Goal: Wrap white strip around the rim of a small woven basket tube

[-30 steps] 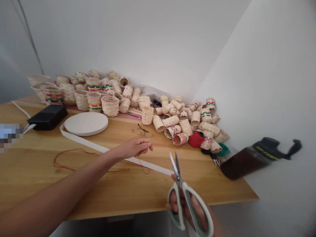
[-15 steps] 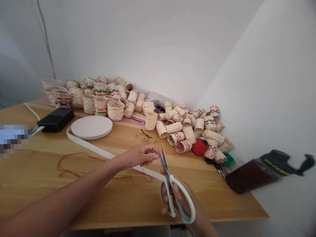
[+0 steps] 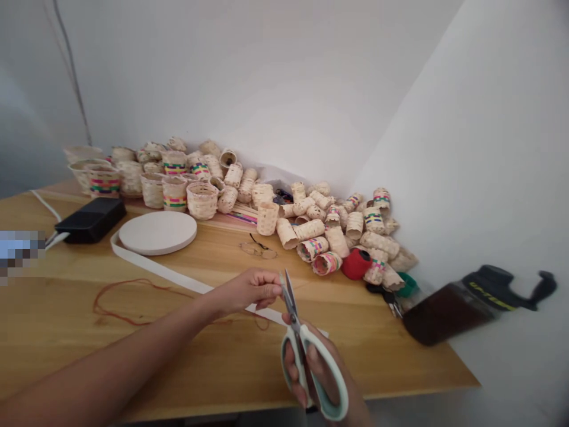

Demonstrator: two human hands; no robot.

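My left hand [image 3: 249, 290] reaches across the wooden table [image 3: 80, 332] with its fingers pinched together just above a long white strip [image 3: 178, 277]; what the pinch holds is too fine to make out. My right hand [image 3: 317, 373] grips the pale green handles of a pair of scissors [image 3: 306, 350]. The blades are nearly closed and point up, their tips right beside my left fingertips. A thin red thread [image 3: 120, 299] lies in loops on the wood under my left forearm.
Several small woven baskets [image 3: 311, 219] are heaped along the back wall into the corner, with a red thread spool [image 3: 355, 264] among them. A round white disc [image 3: 157, 232], a black box [image 3: 91, 219], glasses [image 3: 260, 249] and a dark bottle [image 3: 471, 299] at the right edge also sit here.
My right hand has brought the scissors left and up from the table's front edge to my left fingertips, and the blades have closed. My left hand has stayed pinched.
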